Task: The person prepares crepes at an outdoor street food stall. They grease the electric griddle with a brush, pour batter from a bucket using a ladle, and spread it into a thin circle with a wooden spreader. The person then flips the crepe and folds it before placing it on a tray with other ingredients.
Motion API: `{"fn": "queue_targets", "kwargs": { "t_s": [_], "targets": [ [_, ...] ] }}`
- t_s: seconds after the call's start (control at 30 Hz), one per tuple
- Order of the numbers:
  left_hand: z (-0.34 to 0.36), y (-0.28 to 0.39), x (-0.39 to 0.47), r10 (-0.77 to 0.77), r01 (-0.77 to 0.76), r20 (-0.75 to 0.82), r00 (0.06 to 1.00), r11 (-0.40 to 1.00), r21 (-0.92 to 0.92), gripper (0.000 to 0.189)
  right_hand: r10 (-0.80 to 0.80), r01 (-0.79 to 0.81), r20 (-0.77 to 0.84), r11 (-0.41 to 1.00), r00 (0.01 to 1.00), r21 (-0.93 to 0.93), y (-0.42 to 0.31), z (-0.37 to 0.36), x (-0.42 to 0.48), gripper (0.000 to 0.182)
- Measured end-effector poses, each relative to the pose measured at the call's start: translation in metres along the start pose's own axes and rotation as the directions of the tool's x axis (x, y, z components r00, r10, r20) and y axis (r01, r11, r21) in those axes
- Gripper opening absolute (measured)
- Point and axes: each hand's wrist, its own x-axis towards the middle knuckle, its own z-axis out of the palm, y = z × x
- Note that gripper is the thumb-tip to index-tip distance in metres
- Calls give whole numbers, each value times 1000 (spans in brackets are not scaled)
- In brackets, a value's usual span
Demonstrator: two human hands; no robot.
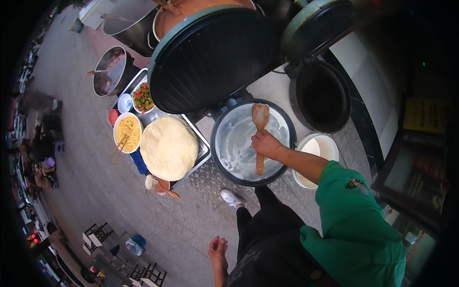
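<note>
My right hand [266, 144] grips a wooden spatula [260, 116] over a round griddle [229, 143], whose pan is coated with a thin, streaky white batter. The griddle's large lid [215, 57] stands raised behind it. Low beside my body, my left hand [218, 247] holds nothing visible, its fingers loosely curled. Left of the griddle, a big round pile of pale flatbreads or dough [169, 147] rests on a metal tray [195, 163]. A white bucket [333, 149] with pale batter stands right of the griddle, partly behind my forearm.
Bowls of yellow shreds [128, 132] with chopsticks and chopped red and green peppers [143, 97] stand on the tray's left. Farther off are a pot with a ladle [120, 80] and a pot of reddish-brown sauce [193, 9]. A second griddle [320, 97] stands at right. People sit far left.
</note>
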Motion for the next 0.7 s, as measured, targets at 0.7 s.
{"fn": "queue_targets", "kwargs": {
  "t_s": [0.7],
  "targets": [
    [-40, -7, -1, 77, -78, 58, 995, 997, 14, 38, 146, -202, 144, 808, 979, 554, -153, -61, -82, 8]
  ]
}}
